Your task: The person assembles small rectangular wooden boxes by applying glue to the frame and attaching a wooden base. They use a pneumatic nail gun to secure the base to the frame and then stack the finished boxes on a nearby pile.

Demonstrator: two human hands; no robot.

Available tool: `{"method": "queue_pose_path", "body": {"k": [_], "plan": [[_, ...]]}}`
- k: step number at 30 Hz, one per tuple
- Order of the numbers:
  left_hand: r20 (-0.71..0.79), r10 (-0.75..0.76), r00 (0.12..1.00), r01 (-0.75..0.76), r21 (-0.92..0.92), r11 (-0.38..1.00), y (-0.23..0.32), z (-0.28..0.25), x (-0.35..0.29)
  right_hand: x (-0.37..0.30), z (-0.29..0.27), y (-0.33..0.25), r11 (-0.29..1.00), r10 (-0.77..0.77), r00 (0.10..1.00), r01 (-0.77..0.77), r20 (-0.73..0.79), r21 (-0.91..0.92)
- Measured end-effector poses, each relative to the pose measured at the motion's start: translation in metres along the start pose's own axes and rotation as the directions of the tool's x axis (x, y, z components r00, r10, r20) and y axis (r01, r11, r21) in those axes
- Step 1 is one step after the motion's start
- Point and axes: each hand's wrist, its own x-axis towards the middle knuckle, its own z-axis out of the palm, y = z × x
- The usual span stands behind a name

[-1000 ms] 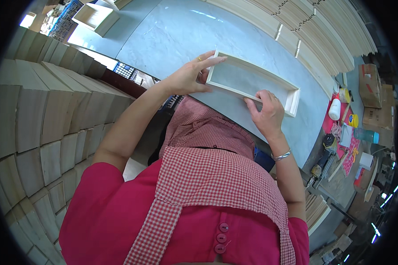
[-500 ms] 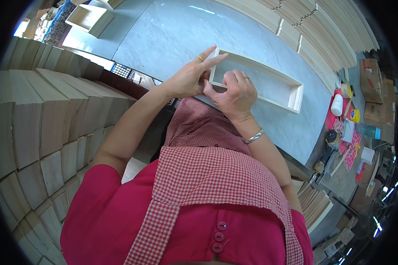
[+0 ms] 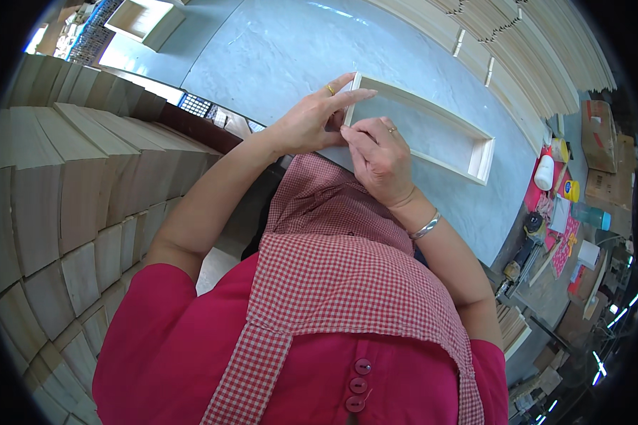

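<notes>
While the left hand (image 3: 310,120) grips the frame (image 3: 425,104), the right (image 3: 384,161) pinches its corner.

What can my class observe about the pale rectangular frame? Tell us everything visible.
The frame is long, narrow and rectangular, with four thin, pale, straight walls that look like bare wood. Its middle is open, with the grey-blue tabletop showing through. It lies flat and aslant, its right end nearer the person. The left hand has fingers at its left end; the right hand has fingertips at the near left corner, covering part of the near wall. Whether that corner is joined cannot be seen.
</notes>
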Motion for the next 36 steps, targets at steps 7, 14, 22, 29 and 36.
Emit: {"method": "queue_pose_path", "body": {"k": [7,14,22,29,36], "plan": [[0.09,0.019,0.996,-0.013,-0.069,0.998,0.0,-0.012,0.006,0.004,-0.003,-0.002,0.999,0.049,0.997,-0.05,0.06,0.012],[0.043,-0.047,0.998,0.047,-0.003,0.999,0.004,-0.008,0.006,-0.051,-0.073,0.011,0.934,0.303,0.916,-0.34,-0.261,-0.107],[-0.051,-0.203,0.978,0.197,-0.106,0.975,0.055,0.01,0.015,-0.342,-0.3,0.098,-0.174,0.792,0.279,-0.749,-0.542,-0.639],[-0.074,-0.336,0.939,0.321,-0.164,0.933,0.084,0.021,0.027,-0.285,-0.31,0.123,-0.246,0.883,0.079,-0.762,-0.462,-0.6],[-0.163,-0.247,0.955,0.217,-0.181,0.959,0.097,0.03,0.033,-0.255,-0.346,0.089,0.108,0.885,0.161,-0.984,-0.438,-0.143]]}}
